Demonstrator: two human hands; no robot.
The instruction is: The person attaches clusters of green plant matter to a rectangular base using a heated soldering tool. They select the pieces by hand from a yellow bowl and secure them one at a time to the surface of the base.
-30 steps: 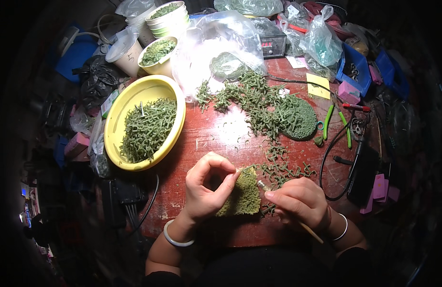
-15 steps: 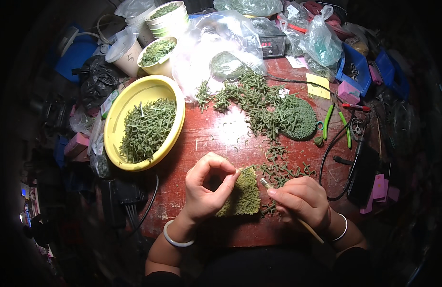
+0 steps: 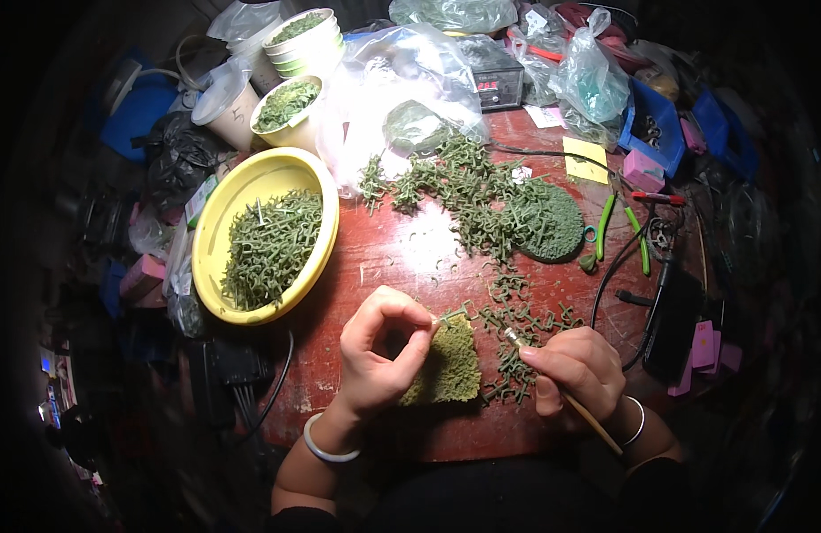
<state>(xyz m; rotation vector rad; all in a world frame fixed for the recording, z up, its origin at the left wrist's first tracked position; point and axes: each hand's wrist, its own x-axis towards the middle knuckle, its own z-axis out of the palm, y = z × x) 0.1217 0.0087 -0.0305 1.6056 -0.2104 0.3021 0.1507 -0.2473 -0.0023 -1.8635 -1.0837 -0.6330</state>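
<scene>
My left hand [image 3: 381, 355] is closed in a pinch, thumb against forefinger. From its fingertips juts a small green curled piece [image 3: 457, 311], over the upper edge of a rough yellow-green square pad [image 3: 450, 366]. A small brush [image 3: 593, 425] with a wooden handle and metal ferrule is gripped in my right hand [image 3: 575, 366], its tip pointing up and left, apart from the pad. Beside that tip lie loose green curled pieces [image 3: 510, 377]. More of them form a heap [image 3: 473, 200] farther back, against a round green textured pad [image 3: 553, 222].
A yellow basin [image 3: 329, 209] full of green pieces stands at left. Behind it are white tubs [image 3: 290, 102] and a clear plastic bag [image 3: 428, 75]. Green-handled pliers [image 3: 605, 227], a black cable [image 3: 597, 302] and blue bins [image 3: 655, 124] are on the right.
My right hand and the brush have shifted a little right, away from the pad and left hand. The left hand keeps its pinch, almost still. The whole view has shifted slightly.
</scene>
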